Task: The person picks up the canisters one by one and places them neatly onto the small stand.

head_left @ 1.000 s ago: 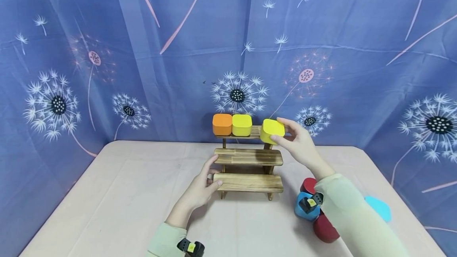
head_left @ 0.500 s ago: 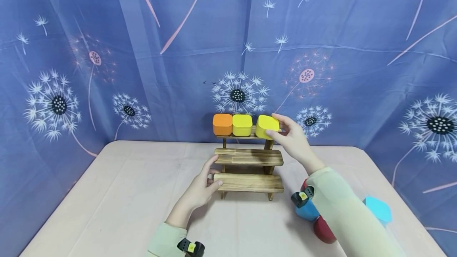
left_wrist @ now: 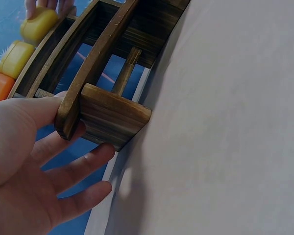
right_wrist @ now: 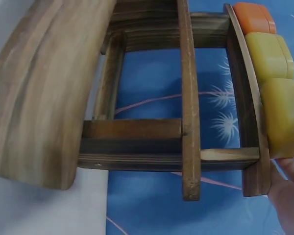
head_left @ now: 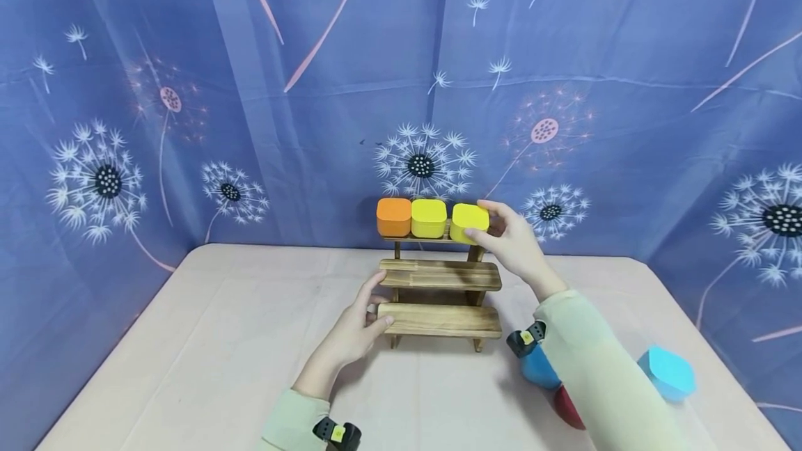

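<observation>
A three-tier wooden stand [head_left: 441, 320] stands on the table. My left hand [head_left: 348, 333] grips its left end, the thumb on the lowest shelf in the head view; the left wrist view shows fingers [left_wrist: 83, 166] below the shelf edge. On the top tier sit an orange rounded box [head_left: 393, 218] and a yellow one [head_left: 429, 219], side by side. With thumb and fingers, my right hand [head_left: 515, 242] holds a second yellow box [head_left: 468, 222] at the top tier's right part, a narrow gap from the first. In the right wrist view this yellow box [right_wrist: 284, 117] meets the top shelf.
Right of the stand, a blue box [head_left: 540, 369] and a dark red one [head_left: 569, 409] are partly hidden by my right sleeve. A light blue box [head_left: 669, 373] lies farther right. A blue dandelion-print curtain [head_left: 313, 159] hangs behind the table [head_left: 238, 339].
My right hand has carried the yellow box leftward onto the top tier, nearer the other yellow box. The left hand keeps its hold on the stand.
</observation>
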A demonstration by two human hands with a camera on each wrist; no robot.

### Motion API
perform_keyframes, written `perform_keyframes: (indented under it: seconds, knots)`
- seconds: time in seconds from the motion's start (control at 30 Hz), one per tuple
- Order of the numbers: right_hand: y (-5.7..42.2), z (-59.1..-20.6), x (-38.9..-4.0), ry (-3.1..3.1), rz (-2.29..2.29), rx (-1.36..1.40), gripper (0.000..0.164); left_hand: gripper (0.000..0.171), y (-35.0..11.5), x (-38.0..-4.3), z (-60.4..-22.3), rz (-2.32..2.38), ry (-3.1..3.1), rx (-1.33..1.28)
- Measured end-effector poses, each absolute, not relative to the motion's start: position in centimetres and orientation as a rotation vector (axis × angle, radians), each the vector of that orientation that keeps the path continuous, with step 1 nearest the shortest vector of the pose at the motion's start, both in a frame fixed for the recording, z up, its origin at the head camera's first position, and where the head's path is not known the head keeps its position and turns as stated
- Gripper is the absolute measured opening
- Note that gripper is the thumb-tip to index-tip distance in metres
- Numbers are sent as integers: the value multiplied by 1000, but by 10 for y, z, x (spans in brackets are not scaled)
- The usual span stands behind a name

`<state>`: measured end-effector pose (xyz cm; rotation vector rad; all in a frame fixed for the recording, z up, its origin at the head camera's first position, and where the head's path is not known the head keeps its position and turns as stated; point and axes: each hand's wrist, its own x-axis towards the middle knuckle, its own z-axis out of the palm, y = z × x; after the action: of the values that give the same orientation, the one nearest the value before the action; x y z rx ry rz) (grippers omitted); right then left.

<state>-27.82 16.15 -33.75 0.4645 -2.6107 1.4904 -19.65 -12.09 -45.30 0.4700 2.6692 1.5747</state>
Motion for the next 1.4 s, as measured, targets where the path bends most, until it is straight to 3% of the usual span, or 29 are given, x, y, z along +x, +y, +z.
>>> perform_keyframes:
  seconds: [0.27,1.4]
  knots:
    - [156,-337,-279,-2590,1576,572,74,76,-123,-193,-450,1579,2675,443]
    - [154,-343,-275,-2588,1527,372,71,77,-120,-197,-453,1551,2685,457]
